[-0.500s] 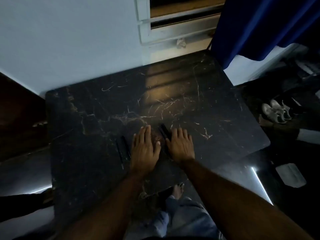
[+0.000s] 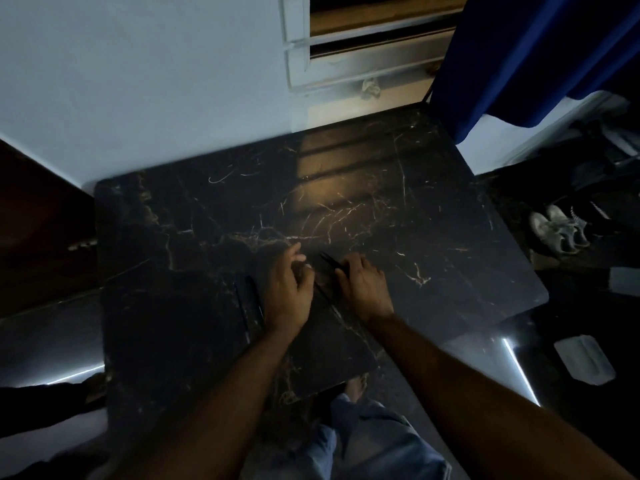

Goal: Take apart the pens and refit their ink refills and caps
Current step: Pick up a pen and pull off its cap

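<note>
1. Change: half a second ago both your hands lay flat, fingers straight, on the dark, gold-veined marble-look worktop [image 2: 433, 237]. Now both sets of fingers are curled.
2. Your right hand [image 2: 363, 287] curls round a slim black pen [image 2: 327, 260] near the worktop's centre. The pen's far end pokes out beyond the fingers.
3. Your left hand [image 2: 287, 289] sits bent just beside it. The light is too dim to tell whether it pinches anything.
4. Further dark slim pens [image 2: 252, 292] lie just left of the left hand, untouched.
5. Judgement: pick-up has begun; no pen is apart yet.
</note>
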{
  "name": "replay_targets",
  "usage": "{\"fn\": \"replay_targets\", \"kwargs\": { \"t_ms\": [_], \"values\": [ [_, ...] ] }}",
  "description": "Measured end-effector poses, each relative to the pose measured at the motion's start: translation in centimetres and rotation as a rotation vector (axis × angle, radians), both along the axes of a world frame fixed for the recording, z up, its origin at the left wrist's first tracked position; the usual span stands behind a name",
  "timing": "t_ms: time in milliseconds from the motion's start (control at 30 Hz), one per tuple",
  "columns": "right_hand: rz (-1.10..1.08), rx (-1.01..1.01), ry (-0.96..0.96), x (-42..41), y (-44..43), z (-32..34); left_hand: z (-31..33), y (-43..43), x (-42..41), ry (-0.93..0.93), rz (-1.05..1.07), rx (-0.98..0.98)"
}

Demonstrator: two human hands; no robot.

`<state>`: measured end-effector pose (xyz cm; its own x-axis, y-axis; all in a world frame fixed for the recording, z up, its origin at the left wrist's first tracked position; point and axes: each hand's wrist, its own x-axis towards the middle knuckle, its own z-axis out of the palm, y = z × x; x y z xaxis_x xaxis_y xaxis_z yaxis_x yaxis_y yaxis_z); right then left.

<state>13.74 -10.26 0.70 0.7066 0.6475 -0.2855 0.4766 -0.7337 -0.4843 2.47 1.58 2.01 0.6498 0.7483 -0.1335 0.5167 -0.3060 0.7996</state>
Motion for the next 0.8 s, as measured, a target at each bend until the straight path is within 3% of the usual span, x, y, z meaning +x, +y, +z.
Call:
{"fn": "replay_targets", "kwargs": {
  "t_ms": [133, 200, 433, 600, 667, 800],
  "values": [
    [0.076, 0.129, 0.118, 0.6, -0.8, 1.5, 0.9, 1.4, 1.5, -0.082, -0.008, -0.543],
    [0.113, 0.154, 0.105, 1.0, -1.1, 2.2, 1.5, 1.4, 1.9, -0.121, 0.011, -0.656],
    [0.248, 0.140, -0.175, 1.5, -2.5, 3.4, 2.3, -0.1, 1.7, -0.270, 0.065, -0.746],
    [0.228, 0.187, -0.326, 1.4, -3.2, 4.2, 3.1, -1.1, 1.4, -0.372, 0.139, -0.757],
    [0.227, 0.206, -0.269, 1.8, -3.7, 4.7, 3.8, -0.8, 1.3, -0.408, 0.200, -0.784],
    [0.167, 0.398, 0.068, 1.5, -5.4, 7.4, 6.7, 1.1, 0.7, -0.529, 0.192, -0.820]
  ]
}}
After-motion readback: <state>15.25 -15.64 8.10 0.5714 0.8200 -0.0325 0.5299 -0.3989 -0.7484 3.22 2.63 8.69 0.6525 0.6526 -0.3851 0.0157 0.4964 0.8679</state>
